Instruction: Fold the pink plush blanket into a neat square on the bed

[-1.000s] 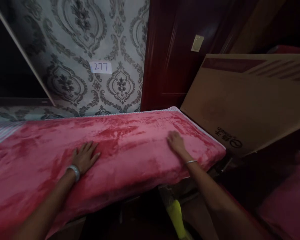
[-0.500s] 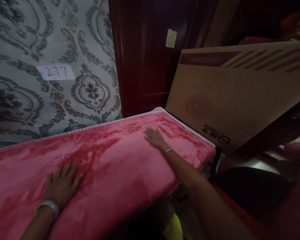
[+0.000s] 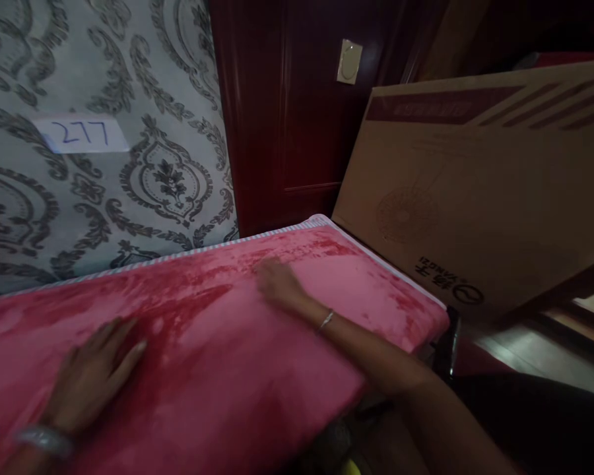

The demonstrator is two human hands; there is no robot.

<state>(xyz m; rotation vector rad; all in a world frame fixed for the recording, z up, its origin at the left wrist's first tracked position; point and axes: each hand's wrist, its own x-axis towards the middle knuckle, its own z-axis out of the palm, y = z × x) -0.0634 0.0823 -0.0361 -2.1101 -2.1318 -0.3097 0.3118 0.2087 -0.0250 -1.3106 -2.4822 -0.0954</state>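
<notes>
A pink plush cover (image 3: 218,369) with darker red patches lies spread over a long flat surface. Palm down on its left part rests my left hand (image 3: 86,376), fingers stretched out and thumb apart, a wide silver bangle (image 3: 44,441) at the wrist. My right hand (image 3: 280,285) lies flat against the cover near its far side, its fingers blurred by motion. Around that wrist is a thin bracelet (image 3: 327,319). Neither hand holds anything. A striped edging (image 3: 188,253) runs along the cover's far edge.
Behind the cover stands a patterned wall (image 3: 171,181) with a paper label (image 3: 82,134) reading 277. A dark red panel (image 3: 287,119) bears a pale switch plate (image 3: 349,62). To the right leans a large cardboard box (image 3: 490,185). Something yellow (image 3: 350,468) shows below the cover.
My right hand has slid left across the cover. My left hand shows lower and further left, still flat. The camera view has shifted a little.
</notes>
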